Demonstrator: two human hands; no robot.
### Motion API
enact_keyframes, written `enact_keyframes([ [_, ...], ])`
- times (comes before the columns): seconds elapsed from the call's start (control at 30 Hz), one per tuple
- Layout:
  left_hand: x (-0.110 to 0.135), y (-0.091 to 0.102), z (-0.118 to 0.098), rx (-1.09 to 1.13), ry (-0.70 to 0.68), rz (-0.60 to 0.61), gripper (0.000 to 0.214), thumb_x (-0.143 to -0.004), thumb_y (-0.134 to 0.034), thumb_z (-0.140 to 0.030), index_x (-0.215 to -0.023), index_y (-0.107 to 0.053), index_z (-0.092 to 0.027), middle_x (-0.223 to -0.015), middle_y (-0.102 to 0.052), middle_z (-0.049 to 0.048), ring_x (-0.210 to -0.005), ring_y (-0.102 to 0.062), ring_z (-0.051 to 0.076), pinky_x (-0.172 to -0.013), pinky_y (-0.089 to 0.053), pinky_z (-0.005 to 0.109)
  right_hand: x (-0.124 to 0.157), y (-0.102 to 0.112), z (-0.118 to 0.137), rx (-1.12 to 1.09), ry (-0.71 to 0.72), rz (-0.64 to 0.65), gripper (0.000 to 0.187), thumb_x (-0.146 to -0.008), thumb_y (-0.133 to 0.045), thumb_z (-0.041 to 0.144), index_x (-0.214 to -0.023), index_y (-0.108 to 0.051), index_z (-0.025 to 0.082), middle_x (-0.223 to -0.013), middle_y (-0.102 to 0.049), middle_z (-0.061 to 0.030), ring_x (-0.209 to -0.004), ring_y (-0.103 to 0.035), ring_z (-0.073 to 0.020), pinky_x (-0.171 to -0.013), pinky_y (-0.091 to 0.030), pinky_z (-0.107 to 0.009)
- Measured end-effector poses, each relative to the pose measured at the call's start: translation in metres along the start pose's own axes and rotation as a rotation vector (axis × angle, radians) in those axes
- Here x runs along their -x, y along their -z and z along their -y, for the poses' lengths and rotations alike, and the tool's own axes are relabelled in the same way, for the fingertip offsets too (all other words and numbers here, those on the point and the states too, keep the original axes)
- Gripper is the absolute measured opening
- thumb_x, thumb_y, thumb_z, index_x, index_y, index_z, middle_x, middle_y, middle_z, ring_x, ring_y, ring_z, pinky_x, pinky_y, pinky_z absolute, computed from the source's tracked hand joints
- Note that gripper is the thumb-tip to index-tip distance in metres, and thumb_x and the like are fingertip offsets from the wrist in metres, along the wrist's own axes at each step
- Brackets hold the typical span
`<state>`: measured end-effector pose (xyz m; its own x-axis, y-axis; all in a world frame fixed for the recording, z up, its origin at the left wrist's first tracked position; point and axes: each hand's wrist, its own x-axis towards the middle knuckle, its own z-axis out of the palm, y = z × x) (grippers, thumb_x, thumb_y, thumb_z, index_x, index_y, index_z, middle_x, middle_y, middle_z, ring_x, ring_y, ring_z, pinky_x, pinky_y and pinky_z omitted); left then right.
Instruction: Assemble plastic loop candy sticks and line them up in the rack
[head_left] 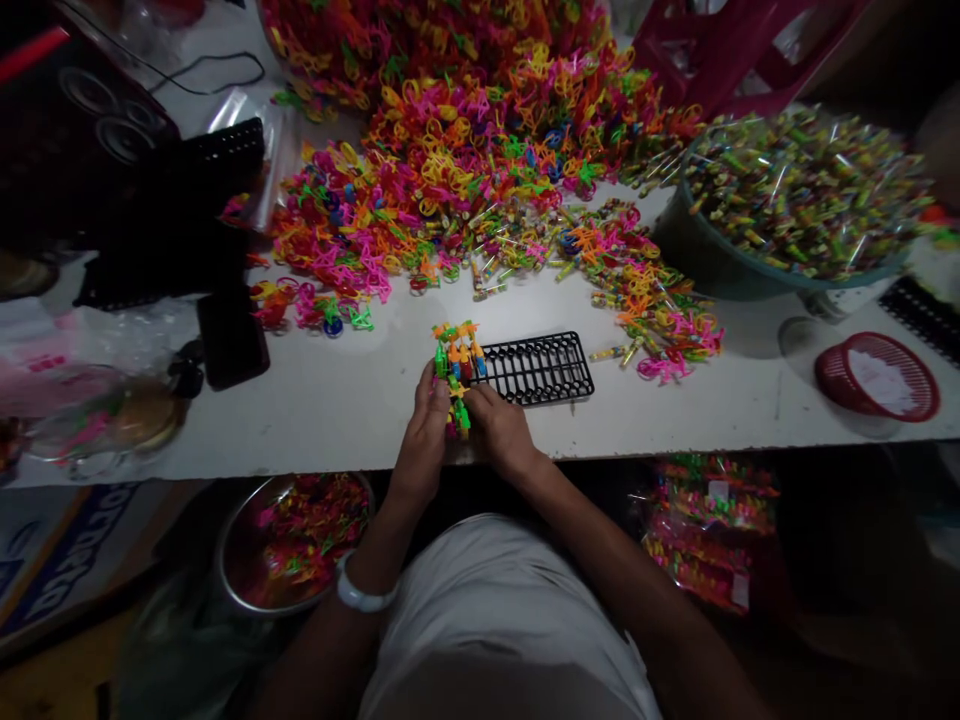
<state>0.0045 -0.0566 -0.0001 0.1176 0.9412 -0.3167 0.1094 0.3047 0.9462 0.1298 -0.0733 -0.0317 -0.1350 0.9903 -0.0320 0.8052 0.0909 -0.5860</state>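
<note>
Clamped on a cluster of coloured pieces (459,362), the left hand (426,425) steadies its outer side; the right hand (504,425) meets it from the other side — fingertips bent in and partly hidden, so whether they pinch cannot be told. The cluster sits at the left end of a black rack (534,370), which lies on the white table (322,420) near its front edge. Judged by its thin open bars, the rack should be light and fairly stiff, best held by its outer frame. The pieces look like light, smooth plastic, liable to slip or snap at narrow parts — best taken by their thicker bodies.

Containers, by size: a green tub (709,262), heaped with clear-sided tubes; a metal bowl (244,545) below table level, partly filled with bright pieces; a red basket (840,385), holding white slips (885,380).
</note>
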Motion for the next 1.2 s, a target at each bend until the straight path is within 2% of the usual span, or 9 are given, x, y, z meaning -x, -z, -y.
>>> enact_keyframes([
  [0.13,-0.003,-0.003,0.003,-0.002,-0.039,0.005,0.061,-0.094,-0.042,-0.055,-0.147,-0.027,-0.029,-0.153,-0.037,0.0026,-0.141,-0.034,0.019,-0.118,-0.029,0.036,-0.007,-0.004,0.007,0.017,-0.055,-0.003,0.029,-0.095,-0.041,0.019,-0.117,-0.059,0.022,-0.111,-0.063,-0.0079,-0.084,-0.061,-0.0183,-0.062,-0.044,-0.024],
  [0.27,-0.006,-0.007,0.006,-0.003,-0.053,0.006,0.069,-0.089,-0.056,-0.048,-0.147,-0.024,-0.028,-0.147,-0.045,0.0061,-0.135,-0.043,0.020,-0.115,-0.033,0.037,-0.001,-0.002,-0.003,-0.160,0.050,-0.095,0.025,-0.095,-0.046,0.022,-0.116,-0.060,0.023,-0.110,-0.064,-0.0049,-0.092,-0.062,-0.0162,-0.073,-0.048,-0.023],
  [0.37,-0.006,-0.010,0.005,0.010,-0.043,-0.043,0.063,-0.090,-0.055,-0.048,-0.144,-0.030,-0.028,-0.141,-0.051,0.0063,-0.130,-0.048,0.020,-0.113,-0.036,0.038,0.006,0.024,-0.037,-0.180,0.040,-0.375,0.026,-0.095,-0.044,0.021,-0.114,-0.061,0.022,-0.106,-0.065,-0.0058,-0.097,-0.060,-0.0166,-0.084,-0.048,-0.026],
  [0.47,-0.004,-0.013,0.001,-0.002,-0.014,-0.047,0.062,-0.090,-0.053,-0.048,-0.144,-0.029,-0.029,-0.139,-0.053,0.0058,-0.129,-0.050,0.020,-0.114,-0.034,0.039,0.012,0.071,-0.093,0.012,-0.226,-0.724,0.026,-0.094,-0.043,0.022,-0.110,-0.063,0.020,-0.101,-0.062,-0.0096,-0.097,-0.057,-0.0209,-0.088,-0.047,-0.035],
  [0.53,-0.004,-0.014,-0.002,-0.012,0.013,-0.047,0.064,-0.090,-0.053,-0.049,-0.145,-0.028,-0.029,-0.139,-0.054,0.0059,-0.129,-0.049,0.020,-0.115,-0.033,0.040,0.015,0.100,-0.131,0.212,-0.406,-0.832,0.028,-0.090,-0.048,0.023,-0.113,-0.063,0.017,-0.108,-0.059,-0.0135,-0.103,-0.053,-0.0250,-0.092,-0.043,-0.041],
  [0.67,-0.003,-0.013,-0.006,0.004,0.048,-0.081,0.065,-0.088,-0.056,-0.048,-0.145,-0.031,-0.028,-0.136,-0.056,0.0060,-0.130,-0.048,0.020,-0.114,-0.034,0.039,0.018,0.130,-0.177,0.397,-0.523,-0.809,0.033,-0.089,-0.050,0.024,-0.118,-0.063,0.017,-0.111,-0.059,-0.0143,-0.105,-0.050,-0.0262,-0.094,-0.038,-0.042],
  [0.83,-0.003,0.002,-0.015,-0.069,0.093,-0.117,0.065,-0.086,-0.055,-0.056,-0.143,-0.037,-0.032,-0.136,-0.053,0.0055,-0.127,-0.051,0.024,-0.112,-0.036,0.041,-0.006,0.148,-0.178,0.486,-0.607,-0.744,0.029,-0.092,-0.048,0.025,-0.111,-0.067,0.014,-0.108,-0.062,-0.0142,-0.102,-0.049,-0.0255,-0.089,-0.035,-0.038],
  [1.0,-0.020,0.016,-0.036,-0.257,-0.169,-0.139,0.065,-0.086,-0.053,-0.057,-0.143,-0.037,-0.029,-0.143,-0.046,0.0073,-0.134,-0.043,0.025,-0.114,-0.033,0.042,-0.024,0.172,-0.170,0.610,-0.654,-0.557,0.024,-0.088,-0.048,0.017,-0.087,-0.071,0.013,-0.095,-0.064,-0.0145,-0.095,-0.049,-0.0266,-0.080,-0.033,-0.037],
  [1.2,-0.061,0.004,-0.054,-0.777,-0.703,0.089,0.051,-0.091,-0.046,-0.053,-0.132,-0.051,-0.024,-0.145,-0.047,0.0100,-0.141,-0.032,0.028,-0.115,-0.021,0.049,-0.002,0.151,-0.150,0.238,-0.442,-0.725,0.018,-0.082,-0.055,0.019,-0.092,-0.068,0.013,-0.094,-0.064,-0.0114,-0.086,-0.056,-0.0210,-0.076,-0.042,-0.032],
])
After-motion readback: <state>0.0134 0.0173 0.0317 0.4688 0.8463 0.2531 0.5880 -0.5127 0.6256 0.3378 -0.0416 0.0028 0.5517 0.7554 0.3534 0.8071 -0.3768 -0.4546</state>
